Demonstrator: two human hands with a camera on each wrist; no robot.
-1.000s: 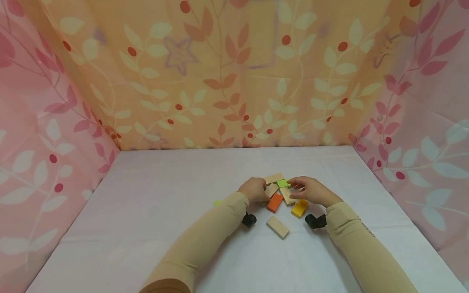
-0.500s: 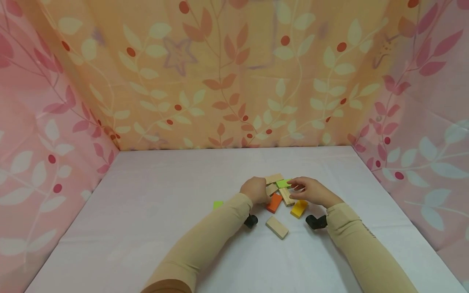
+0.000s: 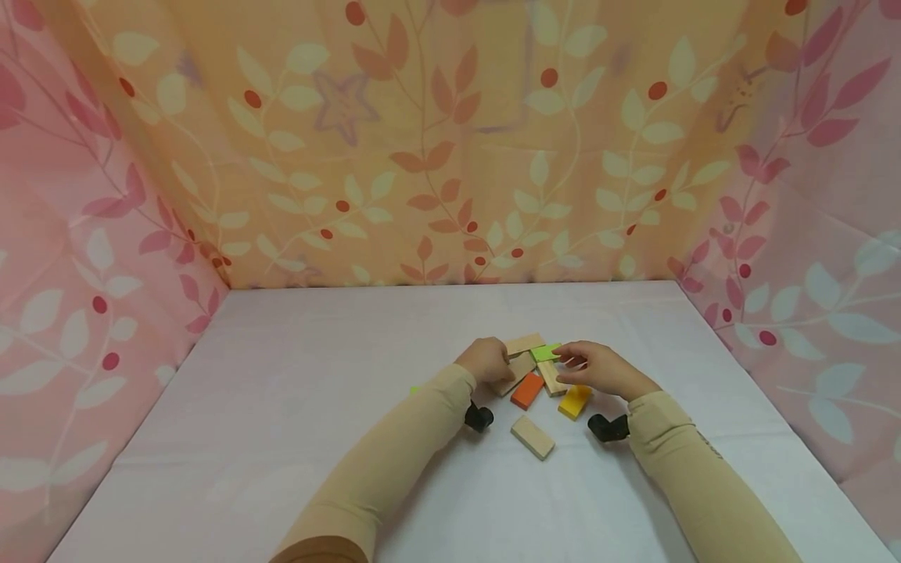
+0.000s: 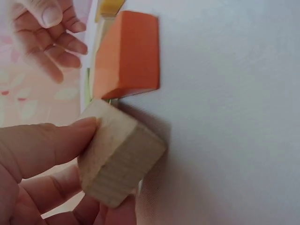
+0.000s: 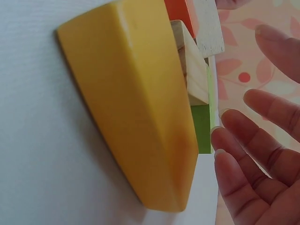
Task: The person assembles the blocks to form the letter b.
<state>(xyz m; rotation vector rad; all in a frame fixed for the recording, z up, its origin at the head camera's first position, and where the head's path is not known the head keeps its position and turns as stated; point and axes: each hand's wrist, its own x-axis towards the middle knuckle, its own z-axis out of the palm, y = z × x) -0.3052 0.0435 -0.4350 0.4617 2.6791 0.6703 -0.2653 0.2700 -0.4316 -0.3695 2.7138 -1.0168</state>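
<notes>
My left hand [image 3: 484, 361] pinches a plain wooden block [image 4: 119, 152] between thumb and fingers. In the left wrist view this block is tilted, its near end beside the orange block [image 4: 133, 54]. My right hand [image 3: 598, 369] is held with its fingers spread and loosely bent, nothing between them. In the head view its fingertips are by a green block [image 3: 545, 353] and a plain block [image 3: 551, 378]. The yellow block [image 5: 131, 108] lies below that hand, apart from its fingers in the right wrist view. Another plain block [image 3: 525, 343] lies at the back of the group.
A single plain block [image 3: 533, 437] lies nearer the front of the white-covered table [image 3: 281, 407]. Behind the left sleeve [image 3: 394, 446] shows a bit of another green block [image 3: 414, 389]. Patterned cloth [image 3: 450, 156] walls the back and both sides.
My left hand has shifted slightly left and away over the last half second, and more of the plain block it holds shows. The right hand has stayed nearly still.
</notes>
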